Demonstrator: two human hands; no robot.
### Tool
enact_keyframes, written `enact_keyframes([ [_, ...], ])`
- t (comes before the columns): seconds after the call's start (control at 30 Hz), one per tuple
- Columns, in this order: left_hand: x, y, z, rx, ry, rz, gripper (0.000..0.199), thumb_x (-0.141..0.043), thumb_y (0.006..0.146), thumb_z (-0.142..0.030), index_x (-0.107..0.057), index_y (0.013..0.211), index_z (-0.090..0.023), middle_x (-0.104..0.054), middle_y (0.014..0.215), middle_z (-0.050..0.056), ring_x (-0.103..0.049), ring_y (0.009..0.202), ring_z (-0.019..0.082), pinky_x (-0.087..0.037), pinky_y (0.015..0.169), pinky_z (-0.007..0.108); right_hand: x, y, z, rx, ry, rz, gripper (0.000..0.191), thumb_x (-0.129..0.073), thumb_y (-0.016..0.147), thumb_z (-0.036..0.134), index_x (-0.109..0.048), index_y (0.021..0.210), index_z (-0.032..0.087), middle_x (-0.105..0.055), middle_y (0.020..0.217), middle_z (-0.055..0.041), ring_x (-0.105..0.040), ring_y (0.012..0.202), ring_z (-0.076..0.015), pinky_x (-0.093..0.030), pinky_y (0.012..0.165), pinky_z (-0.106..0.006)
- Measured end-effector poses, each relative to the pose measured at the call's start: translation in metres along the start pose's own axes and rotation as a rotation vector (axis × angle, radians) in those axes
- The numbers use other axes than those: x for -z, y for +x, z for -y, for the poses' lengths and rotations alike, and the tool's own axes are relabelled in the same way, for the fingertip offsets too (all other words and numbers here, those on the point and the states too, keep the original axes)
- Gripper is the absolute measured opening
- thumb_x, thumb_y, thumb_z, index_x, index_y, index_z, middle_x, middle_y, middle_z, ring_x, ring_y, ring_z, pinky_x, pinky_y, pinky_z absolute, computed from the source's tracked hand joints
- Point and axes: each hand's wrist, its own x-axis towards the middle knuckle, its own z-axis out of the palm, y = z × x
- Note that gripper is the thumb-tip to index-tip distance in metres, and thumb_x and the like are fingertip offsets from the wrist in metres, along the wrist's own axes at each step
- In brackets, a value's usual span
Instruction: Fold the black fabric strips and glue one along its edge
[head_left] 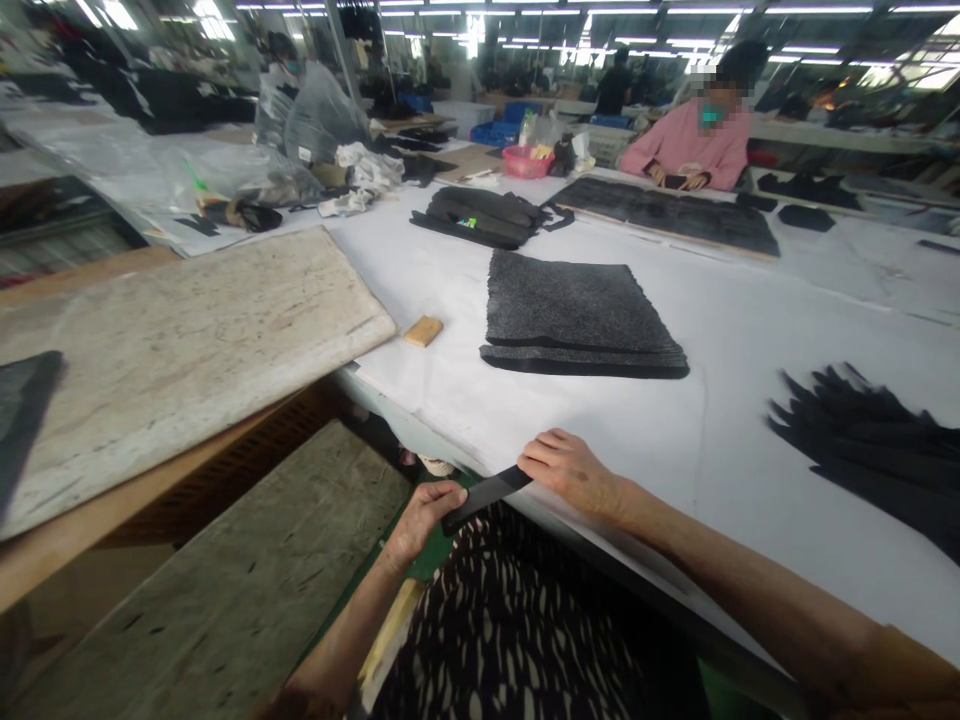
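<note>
A narrow dark strip [491,492] stretches between my two hands at the front edge of the white table [600,420]. My left hand [427,515] is closed on its lower left end, thumb on top. At the upper right end, my right hand [566,468] pinches it, resting over the table edge. Beyond my hands lies a stack of dark grey fabric pieces [577,305], its front edge layered. A small tan block [424,331] sits to the left of that stack.
A pale worn board [187,340] extends at the left. Dark fabric pieces [885,440] lie fanned out at the right. Farther back are a black fabric bundle [480,215], a pink basket [527,162] and a dark-covered board [667,212], where a person in pink [690,145] works.
</note>
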Motion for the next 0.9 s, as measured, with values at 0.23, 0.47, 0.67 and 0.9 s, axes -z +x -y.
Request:
enact_keyframes([
  [0.23, 0.013, -0.016, 0.002, -0.015, 0.063, -0.03, 0.038, -0.068, 0.067, -0.05, -0.06, 0.055, -0.016, -0.045, 0.049, -0.003, -0.036, 0.047, 0.009, -0.027, 0.047, 0.023, 0.003, 0.007, 0.005, 0.116, -0.076, 0.008, 0.02, -0.045, 0.09, 0.004, -0.058, 0.078, 0.014, -0.053, 0.073, -0.0019, -0.042, 0.071, -0.0148, -0.03, 0.065, -0.028],
  [0.47, 0.01, -0.02, -0.002, -0.028, 0.101, -0.027, 0.038, -0.066, 0.07, -0.051, -0.061, 0.058, -0.016, -0.046, 0.05, -0.003, -0.038, 0.047, 0.01, -0.028, 0.045, 0.022, 0.005, 0.0, 0.0, 0.166, -0.124, 0.025, 0.02, -0.044, 0.09, 0.004, -0.059, 0.08, 0.012, -0.053, 0.076, -0.0028, -0.041, 0.071, -0.0149, -0.032, 0.065, -0.029],
  [0.67, 0.011, -0.022, -0.005, -0.01, 0.106, -0.025, 0.038, -0.066, 0.07, -0.051, -0.06, 0.059, -0.016, -0.047, 0.051, -0.003, -0.039, 0.048, 0.01, -0.029, 0.046, 0.022, 0.005, -0.01, -0.004, 0.13, -0.14, 0.001, 0.021, -0.044, 0.087, -0.001, -0.059, 0.081, 0.012, -0.055, 0.078, -0.0036, -0.043, 0.073, -0.0148, -0.035, 0.066, -0.029],
  [0.9, 0.01, -0.013, 0.004, -0.03, 0.125, -0.033, 0.039, -0.065, 0.07, -0.052, -0.059, 0.058, -0.015, -0.045, 0.052, -0.004, -0.038, 0.05, 0.01, -0.029, 0.047, 0.022, 0.007, -0.013, -0.006, 0.092, -0.135, -0.011, 0.024, -0.042, 0.088, -0.002, -0.06, 0.082, 0.012, -0.057, 0.078, -0.0037, -0.044, 0.072, -0.0144, -0.035, 0.066, -0.029],
])
